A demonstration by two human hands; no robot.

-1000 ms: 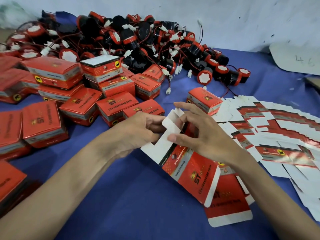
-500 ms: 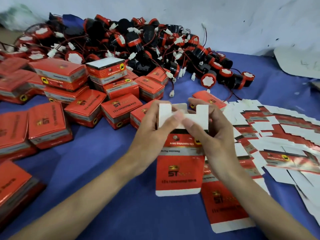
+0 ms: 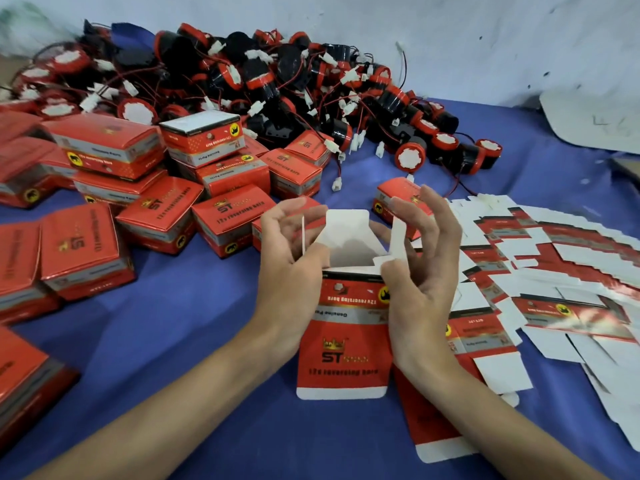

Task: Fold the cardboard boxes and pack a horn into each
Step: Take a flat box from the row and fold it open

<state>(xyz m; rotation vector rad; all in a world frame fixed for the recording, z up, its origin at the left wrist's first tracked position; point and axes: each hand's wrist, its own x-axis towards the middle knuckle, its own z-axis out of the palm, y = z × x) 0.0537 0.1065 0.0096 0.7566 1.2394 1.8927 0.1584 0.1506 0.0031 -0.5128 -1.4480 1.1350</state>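
Between my hands stands a red cardboard box, opened into a tube above the blue cloth, its white end flaps pointing up. My left hand grips its left side, with fingers curled over the left flap. On the other side my right hand holds the right wall, thumb on the near edge and fingers raised behind the right flap. The inside of the box looks hollow. A heap of red and black horns with wires and white plugs lies at the back.
Several closed red boxes are stacked to the left and one lies behind my right hand. Flat box blanks fan out on the right; another blank lies under my right forearm. A white wall stands behind.
The flat blank was turned upright, then pushed open into a tube. My hands moved apart to its two sides and the end flaps spread.
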